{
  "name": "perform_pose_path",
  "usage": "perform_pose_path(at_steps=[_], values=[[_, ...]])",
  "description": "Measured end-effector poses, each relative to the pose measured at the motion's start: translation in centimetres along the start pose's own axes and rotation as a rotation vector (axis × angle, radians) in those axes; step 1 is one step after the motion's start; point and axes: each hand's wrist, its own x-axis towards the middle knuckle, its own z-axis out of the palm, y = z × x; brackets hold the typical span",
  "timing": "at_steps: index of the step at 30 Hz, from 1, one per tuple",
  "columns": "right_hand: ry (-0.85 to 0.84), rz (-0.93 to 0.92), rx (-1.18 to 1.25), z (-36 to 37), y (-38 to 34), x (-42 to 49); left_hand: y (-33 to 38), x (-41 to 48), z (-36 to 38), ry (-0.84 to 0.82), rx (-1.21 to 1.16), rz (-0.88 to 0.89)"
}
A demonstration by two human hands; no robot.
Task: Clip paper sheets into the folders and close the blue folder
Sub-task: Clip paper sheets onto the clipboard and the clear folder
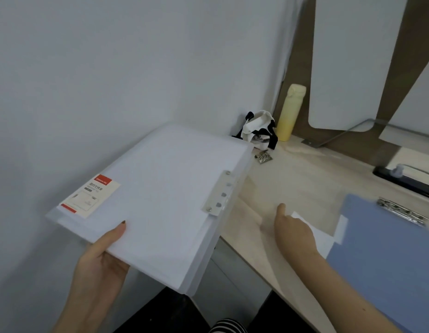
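Left fingers: clamped on the near edge of the white folder (165,200), thumb (117,233) on top, the rest hidden beneath, with the left hand (100,263) alone under the load. Right fingers: cannot tell whether apart or pinching. One digit stretched forward over the table (292,179), the others hidden behind the back of the right hand (295,231), right at the edge of the paper (321,239).

White folder: shut, held tilted in the air off the table's left side, label (92,195) at its left corner, metal plate (219,193) along its right edge. Paper: loose on the table, seemingly tucked partly under the blue folder (381,248). Blue folder: open at the right, clip (400,211) at its far edge, not yet closed, with nothing seen clamped under the clip.

Risks, as a judgement:
- **Slipping:** smooth plastic gripped at one edge only, most of the weight far out. Could sag or slide from under the thumb and drop, with no table beneath it.
- **Knocking:** far corner near the binder clips (265,156), bag (257,128) and bottle (291,111). Could hit them if swung in carelessly.
- **Creasing:** could skew or crease the paper if dragged one-handed, then clamp it crooked.
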Motion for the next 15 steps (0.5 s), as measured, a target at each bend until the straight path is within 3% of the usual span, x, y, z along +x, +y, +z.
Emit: perform_pose_path(at_steps=[11,15], values=[[0.259,0.324,0.627,-2.4,2.8,-4.1,-1.4,0.9,1.5,-0.076,-0.059,-0.037],[0.29,0.392,0.587,-2.7,4.3,-5.1,-4.5,2.5,3.0,-0.134,-0.017,-0.141]])
